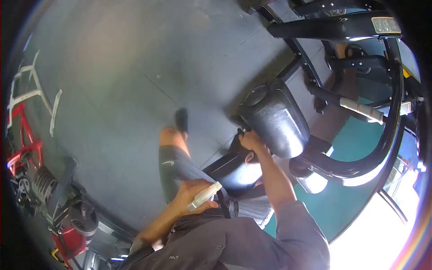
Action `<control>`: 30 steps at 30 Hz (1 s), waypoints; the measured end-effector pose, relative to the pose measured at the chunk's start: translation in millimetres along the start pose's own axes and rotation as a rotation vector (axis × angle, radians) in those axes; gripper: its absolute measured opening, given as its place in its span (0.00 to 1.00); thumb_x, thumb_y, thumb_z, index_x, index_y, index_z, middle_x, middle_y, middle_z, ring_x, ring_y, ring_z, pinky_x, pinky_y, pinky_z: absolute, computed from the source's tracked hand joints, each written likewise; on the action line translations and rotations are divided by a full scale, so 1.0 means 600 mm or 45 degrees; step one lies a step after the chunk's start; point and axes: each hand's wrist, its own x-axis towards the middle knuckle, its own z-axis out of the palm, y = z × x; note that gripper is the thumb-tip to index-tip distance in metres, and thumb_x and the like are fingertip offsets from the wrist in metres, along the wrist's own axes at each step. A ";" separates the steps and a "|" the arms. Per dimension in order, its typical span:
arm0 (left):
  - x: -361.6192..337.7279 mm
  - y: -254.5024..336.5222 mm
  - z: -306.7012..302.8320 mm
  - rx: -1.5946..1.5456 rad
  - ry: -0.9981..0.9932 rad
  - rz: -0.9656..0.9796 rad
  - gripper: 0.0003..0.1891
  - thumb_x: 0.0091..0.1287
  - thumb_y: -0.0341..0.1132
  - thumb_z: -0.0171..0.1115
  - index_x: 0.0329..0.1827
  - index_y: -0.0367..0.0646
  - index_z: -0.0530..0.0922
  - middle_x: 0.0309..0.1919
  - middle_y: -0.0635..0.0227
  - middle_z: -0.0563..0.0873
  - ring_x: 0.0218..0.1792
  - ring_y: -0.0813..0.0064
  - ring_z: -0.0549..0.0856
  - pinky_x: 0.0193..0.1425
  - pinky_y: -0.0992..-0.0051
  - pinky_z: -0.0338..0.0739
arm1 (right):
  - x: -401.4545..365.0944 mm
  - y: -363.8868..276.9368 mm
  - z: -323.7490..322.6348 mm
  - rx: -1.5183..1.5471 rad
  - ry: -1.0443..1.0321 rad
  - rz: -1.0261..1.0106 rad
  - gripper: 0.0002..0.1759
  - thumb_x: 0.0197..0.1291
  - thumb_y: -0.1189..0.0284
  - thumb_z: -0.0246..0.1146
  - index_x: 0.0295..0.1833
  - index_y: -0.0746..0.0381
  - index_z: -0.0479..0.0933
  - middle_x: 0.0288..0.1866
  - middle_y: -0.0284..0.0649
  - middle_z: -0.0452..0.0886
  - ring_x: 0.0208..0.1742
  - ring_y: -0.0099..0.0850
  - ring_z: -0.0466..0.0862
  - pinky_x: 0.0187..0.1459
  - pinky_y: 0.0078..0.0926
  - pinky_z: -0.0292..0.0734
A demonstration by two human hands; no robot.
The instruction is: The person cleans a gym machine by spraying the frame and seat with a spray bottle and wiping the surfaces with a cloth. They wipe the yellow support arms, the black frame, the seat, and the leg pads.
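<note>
My left hand [194,196] is closed around a small whitish, translucent bottle [204,197], tilted in front of my lap. My right hand [253,143] reaches forward between the black padded roller [274,114] and the lower black pad [236,171] of a gym machine. Its fingers are curled beside a dark edge. Whatever they hold, if anything, blends into the black there. Bright light glares off both pads.
The machine's curved black frame [391,112] rises on the right, with a grey grip [361,110]. Other equipment, including a red frame [27,144] and weight plates [83,217], stands on the left. Grey flooring [112,103] lies ahead; a green floor area [333,211] is at right.
</note>
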 end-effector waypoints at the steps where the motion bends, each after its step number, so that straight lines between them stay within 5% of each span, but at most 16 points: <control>1: 0.015 0.007 -0.005 0.021 -0.047 -0.016 0.26 0.57 0.53 0.77 0.43 0.38 0.82 0.31 0.62 0.85 0.30 0.59 0.86 0.35 0.64 0.81 | -0.053 -0.006 0.006 0.123 0.180 0.012 0.28 0.70 0.58 0.55 0.67 0.67 0.75 0.70 0.59 0.73 0.75 0.58 0.66 0.75 0.51 0.61; 4: 0.060 0.016 -0.020 0.134 -0.229 -0.033 0.24 0.59 0.51 0.76 0.45 0.40 0.82 0.32 0.65 0.83 0.31 0.62 0.85 0.35 0.65 0.81 | -0.160 -0.004 0.091 0.155 0.868 -0.260 0.30 0.70 0.57 0.57 0.69 0.65 0.72 0.72 0.59 0.71 0.77 0.58 0.63 0.75 0.57 0.58; 8: 0.094 0.011 -0.011 0.335 -0.545 0.062 0.22 0.62 0.47 0.73 0.52 0.44 0.81 0.37 0.68 0.79 0.39 0.68 0.83 0.38 0.69 0.83 | -0.143 0.053 0.225 0.382 1.140 -0.441 0.31 0.56 0.67 0.64 0.68 0.63 0.73 0.71 0.59 0.68 0.71 0.64 0.66 0.73 0.67 0.55; 9: 0.098 0.004 -0.006 0.378 -0.638 0.100 0.22 0.61 0.46 0.73 0.54 0.45 0.80 0.38 0.69 0.78 0.42 0.69 0.82 0.39 0.69 0.83 | -0.160 0.041 0.185 0.361 0.934 -0.284 0.31 0.56 0.65 0.64 0.67 0.62 0.74 0.70 0.59 0.69 0.71 0.63 0.67 0.72 0.66 0.56; 14: 0.048 -0.070 0.035 0.796 -1.024 0.213 0.23 0.63 0.40 0.68 0.61 0.47 0.78 0.38 0.71 0.77 0.40 0.74 0.80 0.39 0.75 0.82 | -0.158 0.045 0.191 0.346 1.014 -0.300 0.29 0.56 0.61 0.63 0.64 0.57 0.77 0.69 0.57 0.70 0.71 0.59 0.67 0.70 0.64 0.58; 19: 0.005 -0.119 0.070 0.858 -1.054 0.028 0.23 0.63 0.34 0.67 0.62 0.49 0.77 0.38 0.68 0.77 0.40 0.70 0.84 0.35 0.70 0.81 | -0.154 0.051 0.194 0.398 1.175 -0.376 0.33 0.53 0.57 0.64 0.66 0.55 0.76 0.70 0.51 0.71 0.67 0.57 0.71 0.70 0.60 0.61; 24: -0.074 -0.170 0.100 1.068 -1.108 -0.065 0.15 0.65 0.36 0.66 0.54 0.46 0.80 0.36 0.65 0.81 0.41 0.63 0.85 0.38 0.61 0.82 | -0.149 0.047 0.220 0.508 1.319 -0.403 0.29 0.56 0.58 0.64 0.62 0.59 0.78 0.69 0.50 0.73 0.69 0.56 0.70 0.72 0.57 0.60; 30: -0.180 -0.180 0.083 1.132 -0.972 -0.041 0.15 0.68 0.39 0.65 0.55 0.46 0.81 0.39 0.64 0.83 0.43 0.59 0.86 0.47 0.59 0.82 | -0.119 0.044 0.256 0.449 1.417 -0.306 0.26 0.63 0.55 0.60 0.61 0.60 0.80 0.72 0.48 0.72 0.74 0.51 0.66 0.76 0.52 0.54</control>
